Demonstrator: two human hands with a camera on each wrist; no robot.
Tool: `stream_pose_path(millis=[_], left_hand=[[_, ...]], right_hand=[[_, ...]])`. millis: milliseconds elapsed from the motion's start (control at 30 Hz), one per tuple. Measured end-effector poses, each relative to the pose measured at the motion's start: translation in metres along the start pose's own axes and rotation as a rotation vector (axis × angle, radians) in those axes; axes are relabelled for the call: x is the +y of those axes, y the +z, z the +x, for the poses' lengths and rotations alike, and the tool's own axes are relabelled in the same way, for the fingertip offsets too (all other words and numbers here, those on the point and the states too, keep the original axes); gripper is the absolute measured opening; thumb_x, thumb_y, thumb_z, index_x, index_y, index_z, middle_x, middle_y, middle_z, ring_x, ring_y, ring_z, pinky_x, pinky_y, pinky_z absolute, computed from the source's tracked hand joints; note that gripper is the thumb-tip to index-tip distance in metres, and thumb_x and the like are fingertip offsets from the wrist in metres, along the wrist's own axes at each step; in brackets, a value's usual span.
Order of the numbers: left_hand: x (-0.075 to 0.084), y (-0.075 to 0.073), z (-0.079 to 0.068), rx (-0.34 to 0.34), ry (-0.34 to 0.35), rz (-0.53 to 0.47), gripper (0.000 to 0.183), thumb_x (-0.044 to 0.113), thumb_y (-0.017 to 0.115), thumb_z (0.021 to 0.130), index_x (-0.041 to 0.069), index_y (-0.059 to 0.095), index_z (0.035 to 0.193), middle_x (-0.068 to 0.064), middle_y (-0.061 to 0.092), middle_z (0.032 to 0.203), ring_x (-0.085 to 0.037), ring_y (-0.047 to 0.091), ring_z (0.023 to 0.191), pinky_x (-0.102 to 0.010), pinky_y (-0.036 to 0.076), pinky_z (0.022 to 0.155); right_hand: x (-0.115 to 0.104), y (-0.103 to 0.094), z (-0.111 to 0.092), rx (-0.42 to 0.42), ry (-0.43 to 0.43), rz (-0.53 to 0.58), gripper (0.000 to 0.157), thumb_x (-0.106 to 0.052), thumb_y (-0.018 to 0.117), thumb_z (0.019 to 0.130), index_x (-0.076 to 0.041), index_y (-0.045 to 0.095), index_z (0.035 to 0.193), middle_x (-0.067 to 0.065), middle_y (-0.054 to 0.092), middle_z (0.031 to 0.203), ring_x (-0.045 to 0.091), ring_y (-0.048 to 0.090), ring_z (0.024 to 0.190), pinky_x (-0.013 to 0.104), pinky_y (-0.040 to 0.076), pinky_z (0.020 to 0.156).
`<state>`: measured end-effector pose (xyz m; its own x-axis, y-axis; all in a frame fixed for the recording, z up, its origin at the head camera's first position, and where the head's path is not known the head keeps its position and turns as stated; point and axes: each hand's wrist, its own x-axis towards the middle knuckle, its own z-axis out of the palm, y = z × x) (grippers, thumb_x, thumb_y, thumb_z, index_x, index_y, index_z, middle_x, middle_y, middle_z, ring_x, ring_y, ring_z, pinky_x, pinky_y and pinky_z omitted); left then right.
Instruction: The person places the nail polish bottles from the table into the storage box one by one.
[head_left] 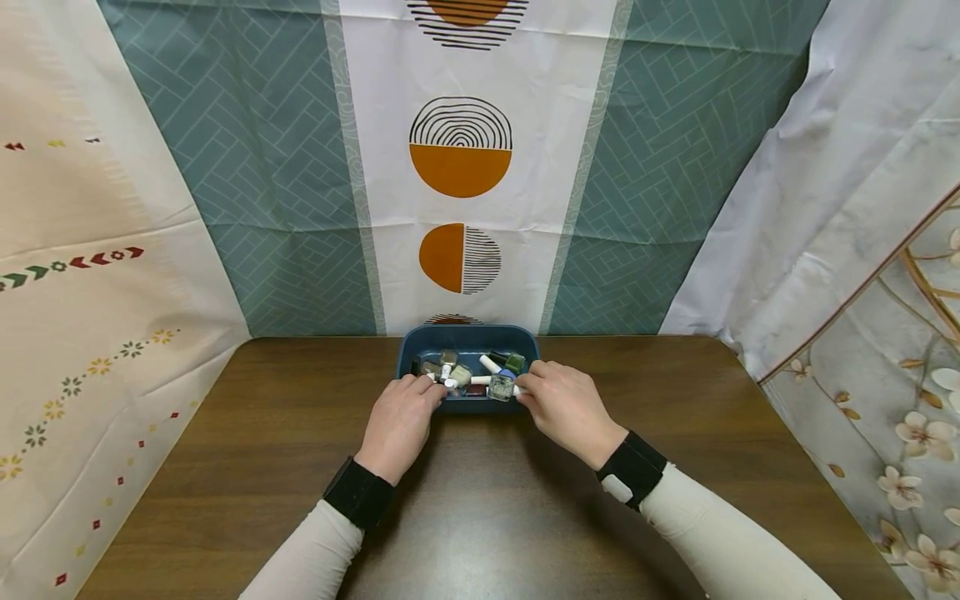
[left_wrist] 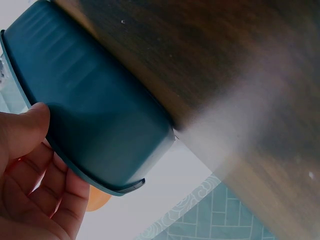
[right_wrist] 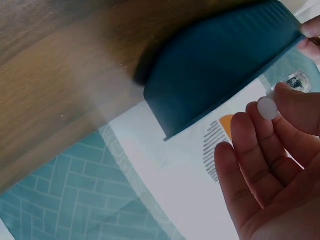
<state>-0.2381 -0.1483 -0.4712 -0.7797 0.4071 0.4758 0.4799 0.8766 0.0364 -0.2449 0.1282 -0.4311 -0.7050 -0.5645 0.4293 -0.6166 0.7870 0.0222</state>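
Observation:
A dark blue bin (head_left: 468,337) stands at the table's far edge with several nail polish bottles jumbled inside. My left hand (head_left: 397,425) grips its front rim near the left end; in the left wrist view the thumb (left_wrist: 32,125) presses the outer wall and the fingers reach over the rim. My right hand (head_left: 570,408) pinches a nail polish bottle (head_left: 501,387) by its white cap (right_wrist: 267,108), above the bin's front right rim. That bottle is clear glass with dark flecks. Its cap points toward the right palm, the other fingers loosely bent.
Among the bottles in the bin are a green one (head_left: 515,362) and a dark red one (head_left: 476,390), with several white caps. The brown wooden table (head_left: 465,517) stretches toward me. A patterned cloth (head_left: 461,192) hangs right behind the bin, with more cloths at both sides.

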Motion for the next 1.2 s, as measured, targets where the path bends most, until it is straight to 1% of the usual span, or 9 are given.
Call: stream_pose_path(millis=[200, 367, 533, 667, 867, 1033, 1200], left_hand=[[0.0, 0.0, 0.0, 0.004, 0.008, 0.006, 0.021, 0.013, 0.071, 0.091, 0.015, 0.075, 0.112, 0.001, 0.067, 0.1, -0.017, 0.056, 0.092, -0.032, 0.046, 0.085], [-0.001, 0.001, 0.0, 0.011, 0.01, 0.004, 0.02, 0.013, 0.071, 0.091, 0.014, 0.075, 0.111, 0.001, 0.067, 0.1, -0.017, 0.056, 0.091, -0.031, 0.046, 0.085], [-0.001, 0.002, -0.001, 0.045, 0.027, -0.001, 0.018, 0.012, 0.071, 0.091, 0.013, 0.075, 0.108, 0.0, 0.066, 0.098, -0.018, 0.057, 0.09, -0.032, 0.046, 0.082], [-0.001, 0.002, -0.002, 0.067, 0.04, 0.005, 0.015, 0.012, 0.07, 0.092, 0.014, 0.075, 0.105, 0.001, 0.065, 0.096, -0.019, 0.058, 0.09, -0.033, 0.045, 0.08], [-0.001, 0.003, -0.001, 0.053, 0.039, 0.016, 0.015, 0.013, 0.069, 0.092, 0.014, 0.074, 0.107, 0.001, 0.064, 0.095, -0.018, 0.057, 0.089, -0.033, 0.045, 0.08], [-0.002, 0.003, -0.001, 0.039, 0.037, 0.012, 0.015, 0.012, 0.068, 0.093, 0.013, 0.074, 0.107, 0.0, 0.064, 0.095, -0.018, 0.056, 0.089, -0.032, 0.044, 0.08], [-0.003, 0.003, -0.001, 0.042, 0.039, 0.01, 0.015, 0.011, 0.069, 0.093, 0.014, 0.074, 0.107, 0.0, 0.064, 0.095, -0.018, 0.057, 0.089, -0.032, 0.045, 0.08]], right_hand=[[0.0, 0.007, 0.008, 0.021, -0.009, -0.006, 0.014, -0.024, 0.071, 0.092, -0.016, 0.076, 0.102, -0.006, 0.057, 0.084, 0.01, 0.049, 0.073, 0.025, 0.044, 0.061], [-0.001, 0.011, 0.015, 0.005, 0.0, 0.001, 0.016, -0.025, 0.071, 0.091, -0.015, 0.076, 0.102, -0.006, 0.056, 0.082, 0.01, 0.047, 0.071, 0.025, 0.043, 0.06], [-0.001, 0.015, 0.022, 0.005, -0.005, -0.014, 0.013, -0.023, 0.071, 0.091, -0.015, 0.076, 0.1, -0.005, 0.054, 0.08, 0.01, 0.049, 0.07, 0.026, 0.043, 0.059], [-0.002, 0.02, 0.028, 0.004, -0.02, -0.034, 0.007, -0.021, 0.07, 0.091, -0.016, 0.075, 0.095, -0.005, 0.054, 0.079, 0.011, 0.052, 0.071, 0.027, 0.044, 0.06], [-0.003, 0.026, 0.034, -0.037, -0.023, -0.043, 0.005, -0.022, 0.071, 0.091, -0.018, 0.072, 0.088, -0.005, 0.051, 0.076, 0.013, 0.051, 0.07, 0.027, 0.043, 0.06], [-0.003, 0.03, 0.039, -0.076, -0.01, -0.059, 0.008, -0.025, 0.071, 0.091, -0.017, 0.074, 0.09, -0.005, 0.051, 0.076, 0.013, 0.052, 0.071, 0.027, 0.043, 0.06], [-0.003, 0.034, 0.044, -0.115, 0.002, -0.084, 0.009, -0.026, 0.072, 0.091, -0.017, 0.075, 0.09, -0.005, 0.052, 0.076, 0.012, 0.051, 0.07, 0.027, 0.043, 0.058]])
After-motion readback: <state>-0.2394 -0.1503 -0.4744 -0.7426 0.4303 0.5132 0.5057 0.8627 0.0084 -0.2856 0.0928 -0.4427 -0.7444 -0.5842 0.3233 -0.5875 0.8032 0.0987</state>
